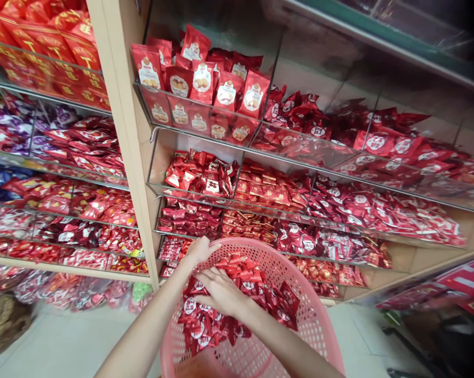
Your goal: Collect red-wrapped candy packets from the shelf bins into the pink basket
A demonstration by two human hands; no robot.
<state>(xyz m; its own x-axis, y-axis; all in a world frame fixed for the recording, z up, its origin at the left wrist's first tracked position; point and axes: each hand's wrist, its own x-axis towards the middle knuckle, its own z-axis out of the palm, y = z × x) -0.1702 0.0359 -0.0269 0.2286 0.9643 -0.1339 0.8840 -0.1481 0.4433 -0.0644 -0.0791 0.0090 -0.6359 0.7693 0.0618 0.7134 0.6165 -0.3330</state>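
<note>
A pink perforated plastic basket [300, 320] sits low in the middle, tilted toward me, with a heap of small red wrapped candies [237, 310] inside. My left hand [197, 251] grips the basket's far left rim, fingers curled over it. My right hand [220, 291] lies on the candy heap with its fingers spread and pressed among the wrappers; whether any candy is held under the palm is hidden.
Clear acrylic bins on beige shelves [121, 131] fill the wall ahead, stocked with red snack packets [201, 79] and red candies [339, 205]. More bins of purple, blue and red sweets [55, 157] stand at left. Pale floor tiles [63, 341] lie below.
</note>
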